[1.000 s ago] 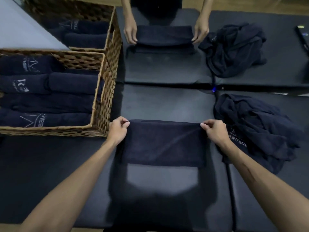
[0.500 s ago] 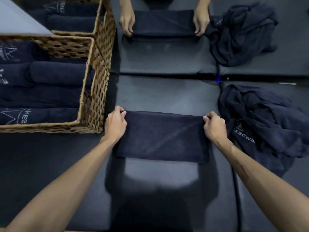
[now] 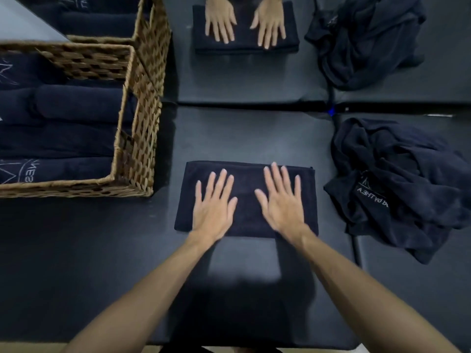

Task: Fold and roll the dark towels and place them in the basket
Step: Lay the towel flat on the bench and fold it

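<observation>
A dark towel (image 3: 246,174), folded into a flat rectangle, lies on the black mat in front of me. My left hand (image 3: 214,205) lies flat on its left half with fingers straight and spread. My right hand (image 3: 281,202) lies flat on its right half the same way. Neither hand grips anything. A woven basket (image 3: 139,149) stands at the left and holds several rolled dark towels (image 3: 76,104). To the right, a heap of unfolded dark towels (image 3: 400,184) sits on the mat.
Across from me another person's two hands (image 3: 244,21) lie flat on a second folded dark towel (image 3: 246,45). A second woven basket (image 3: 153,29) stands behind the first. Another heap of dark towels (image 3: 367,39) lies at the far right. Seams divide the black mats (image 3: 254,133).
Both my hands let go of the towel's far corners and now lie flat on top of it. The person opposite did the same. The camera has tilted further down.
</observation>
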